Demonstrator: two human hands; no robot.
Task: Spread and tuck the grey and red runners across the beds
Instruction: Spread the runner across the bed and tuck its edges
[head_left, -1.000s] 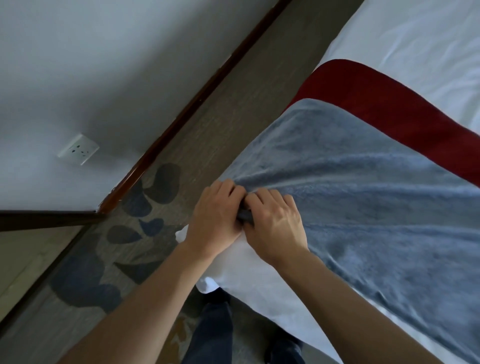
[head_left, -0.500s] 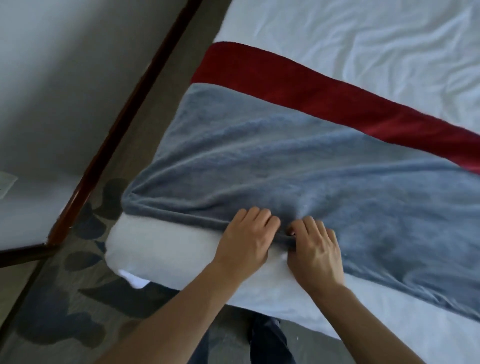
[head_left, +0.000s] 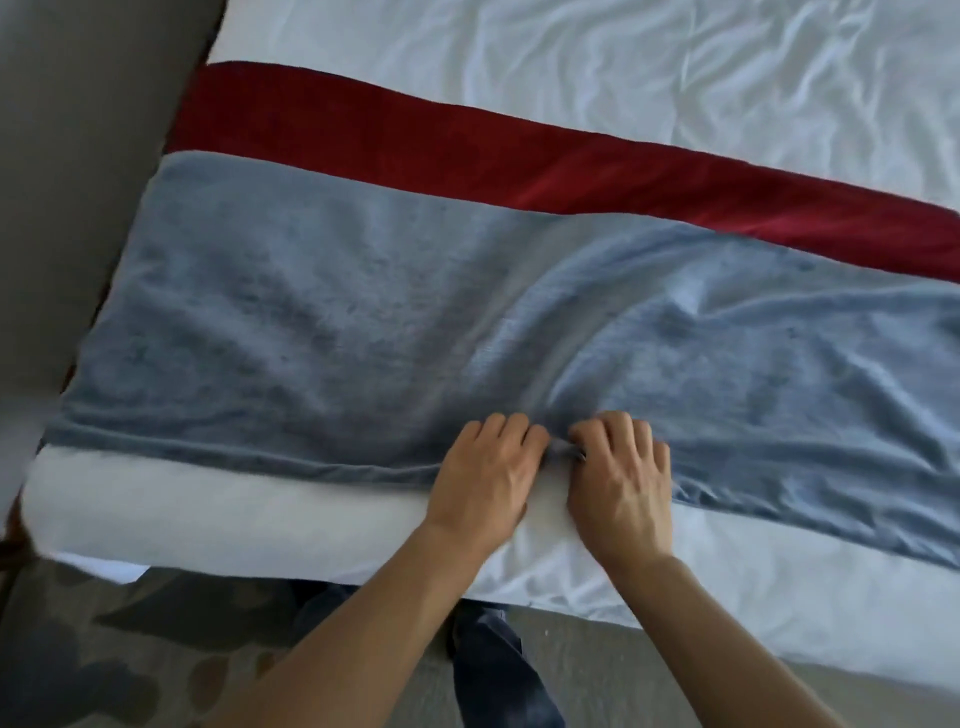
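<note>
Grey runner (head_left: 363, 322), the widest piece of cloth in view, lies across the foot of the bed (head_left: 675, 78), running from the bed's left edge out past the right border of the picture. Its pile is creased, with folds fanning away from a bunched spot on its near hem. Red runner (head_left: 467, 150) lies flat just beyond it as a narrower band, its near side tucked under or meeting the grey cloth; which of the two cannot be told. White sheet (head_left: 234, 519) shows wrinkled beyond the red band and as a smooth strip along the near edge of the bed, between the grey hem and the patterned carpet (head_left: 104, 649). Left hand (head_left: 483, 478) and right hand (head_left: 618, 483) sit side by side, almost touching, knuckles up on the near hem. Fingers of both are curled under, pinching a small gathered fold of the grey runner between them.
</note>
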